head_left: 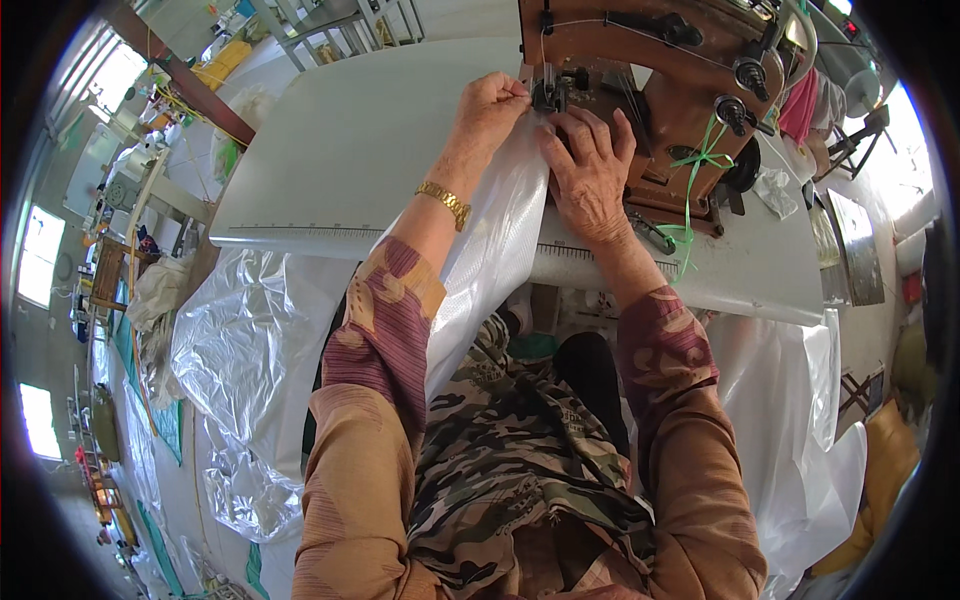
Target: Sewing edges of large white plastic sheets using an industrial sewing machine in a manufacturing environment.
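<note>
A brown sewing machine (660,110) stands on the pale worktable, its presser foot (548,95) at the table's far side. From there a sheet of translucent white plastic (490,250) runs toward me and drops over the near edge onto my lap. My left hand (487,118) is pinched at the sheet's edge, just left of the presser foot; its fingertips partly hide what they grip. My right hand (590,175) lies just right of and nearer than the foot, fingers stretched out, fingertips at the sheet's right edge.
The worktable (350,140) has a ruler strip along its near edge. A green ribbon (695,180) is tied on the machine. Crumpled clear plastic (245,350) hangs at the left, and more plastic sheeting (780,420) at the right. A metal frame (340,25) stands beyond the table.
</note>
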### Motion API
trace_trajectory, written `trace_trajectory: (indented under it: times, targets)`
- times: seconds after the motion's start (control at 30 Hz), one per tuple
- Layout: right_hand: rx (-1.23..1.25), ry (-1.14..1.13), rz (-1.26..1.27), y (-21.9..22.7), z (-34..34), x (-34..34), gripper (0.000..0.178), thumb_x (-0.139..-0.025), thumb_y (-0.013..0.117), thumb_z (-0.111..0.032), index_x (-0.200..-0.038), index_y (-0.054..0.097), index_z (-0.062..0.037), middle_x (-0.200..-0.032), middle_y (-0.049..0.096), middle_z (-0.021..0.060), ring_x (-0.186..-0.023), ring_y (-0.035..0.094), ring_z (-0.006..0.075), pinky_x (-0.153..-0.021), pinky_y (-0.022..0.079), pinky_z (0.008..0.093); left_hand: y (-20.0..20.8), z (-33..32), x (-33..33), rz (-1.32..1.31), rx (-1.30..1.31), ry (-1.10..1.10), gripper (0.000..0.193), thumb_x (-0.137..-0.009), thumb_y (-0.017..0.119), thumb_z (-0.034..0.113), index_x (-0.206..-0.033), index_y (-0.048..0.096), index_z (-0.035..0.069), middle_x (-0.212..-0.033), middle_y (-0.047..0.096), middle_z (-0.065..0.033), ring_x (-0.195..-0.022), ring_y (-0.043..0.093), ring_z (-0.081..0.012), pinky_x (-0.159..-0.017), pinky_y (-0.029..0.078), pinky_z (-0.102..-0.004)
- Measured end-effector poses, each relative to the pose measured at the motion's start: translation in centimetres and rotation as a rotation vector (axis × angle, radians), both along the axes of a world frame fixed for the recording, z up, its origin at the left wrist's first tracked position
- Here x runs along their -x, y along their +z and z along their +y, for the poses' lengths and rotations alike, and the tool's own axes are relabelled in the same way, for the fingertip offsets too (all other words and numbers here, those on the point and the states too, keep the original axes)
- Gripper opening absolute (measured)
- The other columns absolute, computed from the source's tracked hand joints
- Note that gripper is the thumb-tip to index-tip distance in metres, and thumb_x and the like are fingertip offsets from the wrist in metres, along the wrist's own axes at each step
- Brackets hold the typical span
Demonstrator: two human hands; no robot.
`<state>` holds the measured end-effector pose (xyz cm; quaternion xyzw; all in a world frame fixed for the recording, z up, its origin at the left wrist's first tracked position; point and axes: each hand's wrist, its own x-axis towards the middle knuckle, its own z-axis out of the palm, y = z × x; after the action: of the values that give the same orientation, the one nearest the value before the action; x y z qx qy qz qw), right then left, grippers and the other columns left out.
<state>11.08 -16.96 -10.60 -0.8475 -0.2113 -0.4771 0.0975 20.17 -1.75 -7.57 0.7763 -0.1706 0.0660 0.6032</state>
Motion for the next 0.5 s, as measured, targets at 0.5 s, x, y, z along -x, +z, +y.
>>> trace_trajectory:
  times: [0.5]
  targets:
    - [-0.076,-0.014,0.004,0.1,-0.2,-0.3,0.048,-0.067,0.071,-0.006,-0.114,0.064,-0.0179,-0.114,0.056,0.0027,-0.115,0.053,0.0249,-0.108,0.03,0.054,-0.5,-0.6,-1.6,-0.086,-0.005,0.081,0.01,-0.083,0.068,0.005,-0.09,0.067,-0.003,-0.083,0.072,-0.0107,-0.076,0.067,-0.0162,-0.07,0.053,-0.0301]
